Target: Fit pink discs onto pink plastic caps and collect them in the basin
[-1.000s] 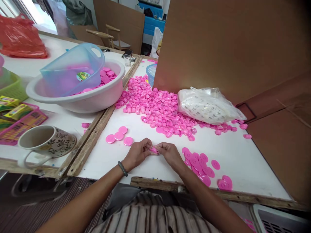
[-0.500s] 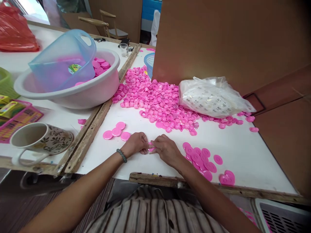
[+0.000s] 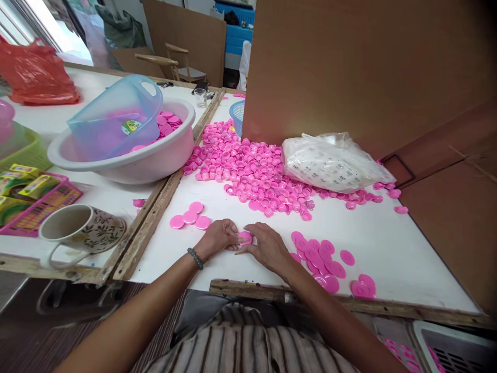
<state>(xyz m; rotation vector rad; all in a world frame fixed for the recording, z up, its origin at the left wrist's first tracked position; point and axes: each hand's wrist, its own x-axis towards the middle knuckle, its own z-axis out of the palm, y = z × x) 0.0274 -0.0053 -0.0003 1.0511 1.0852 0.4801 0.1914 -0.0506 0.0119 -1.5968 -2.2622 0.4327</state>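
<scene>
My left hand (image 3: 218,237) and my right hand (image 3: 265,245) meet at the front of the white table (image 3: 388,243), fingers closed together on one pink round cap (image 3: 245,238) that rests flat on the table between them. Three pink discs (image 3: 190,218) lie just left of my left hand. Several more pink discs (image 3: 324,259) lie right of my right hand. A big heap of small pink caps (image 3: 252,168) spreads across the table behind my hands.
A clear plastic bag (image 3: 330,163) lies behind the heap by a brown board (image 3: 349,67). On the left table a white basin (image 3: 132,155) holds a blue tub (image 3: 112,116) and pink discs. A mug (image 3: 81,230) and pink tray (image 3: 34,199) sit nearer. A small blue basket (image 3: 237,115) stands far back.
My hands have lowered the pink cap from just above the table to lie flat on it, both hands still pressed on it.
</scene>
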